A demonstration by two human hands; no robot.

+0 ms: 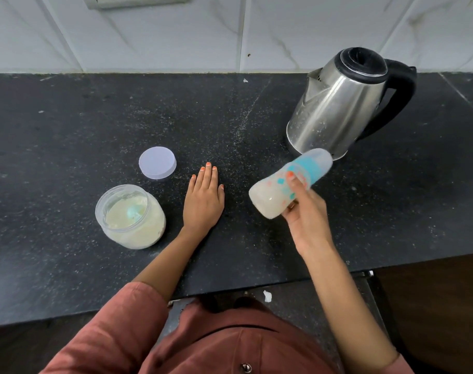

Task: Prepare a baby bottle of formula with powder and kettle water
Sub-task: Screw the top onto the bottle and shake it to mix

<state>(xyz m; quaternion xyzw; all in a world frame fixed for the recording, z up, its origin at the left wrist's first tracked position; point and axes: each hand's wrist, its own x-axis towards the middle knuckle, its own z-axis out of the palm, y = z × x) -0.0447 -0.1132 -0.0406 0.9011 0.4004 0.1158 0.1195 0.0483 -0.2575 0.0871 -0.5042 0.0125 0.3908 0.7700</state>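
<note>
My right hand [306,211] grips a baby bottle [273,191] above the black counter, tilted with its capped teal top pointing up and right toward the kettle. The bottle holds milky white liquid and looks blurred. My left hand [204,197] lies flat on the counter, palm down, fingers together, holding nothing. To its left stands an uncapped clear jar of pale formula powder [132,218] with a teal scoop inside. The jar's white lid [157,163] lies flat behind it. A steel kettle [343,103] with a black lid and handle stands at the back right.
The black speckled counter [68,130] carries scattered powder grains in the middle. A white tiled wall [176,33] runs along the back. The counter's front edge is near my body, with dark floor and a dark cabinet front [432,306] at the lower right.
</note>
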